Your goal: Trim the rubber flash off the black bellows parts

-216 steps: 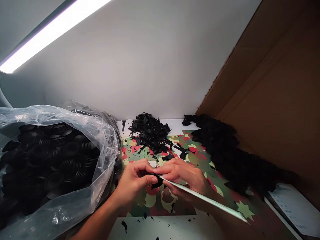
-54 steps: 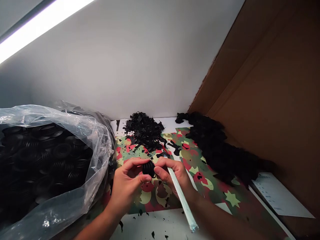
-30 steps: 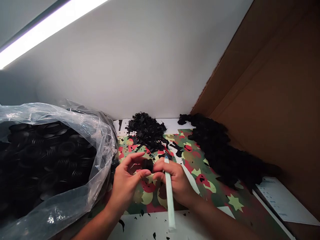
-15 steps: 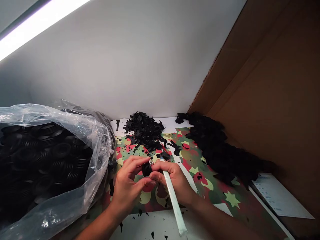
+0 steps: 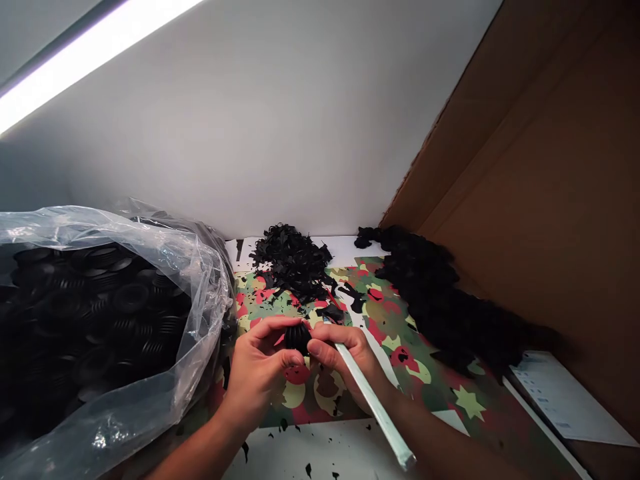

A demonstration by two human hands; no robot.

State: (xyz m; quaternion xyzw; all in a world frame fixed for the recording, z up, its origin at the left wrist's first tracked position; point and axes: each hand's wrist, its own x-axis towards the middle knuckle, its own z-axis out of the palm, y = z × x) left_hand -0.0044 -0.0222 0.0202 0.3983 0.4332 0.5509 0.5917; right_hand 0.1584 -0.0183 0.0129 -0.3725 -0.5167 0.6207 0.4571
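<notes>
Part point(image 5: 297, 338), black and ribbed, is held above the near half of the mat point(image 5: 430, 393), pinched between left hand's point(image 5: 253, 370) thumb and fingers. Right hand point(image 5: 361, 357), fingers narrow, grips a pale stick point(image 5: 377, 405) beside it. Bag point(image 5: 203, 280) of black parts lies at the mat's left edge; scraps point(image 5: 293, 263) heap at its far edge.

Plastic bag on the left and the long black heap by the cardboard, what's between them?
The head view shows a pile of black shreds, a patterned sheet and, nearer the camera, the left hand and right hand.
</notes>
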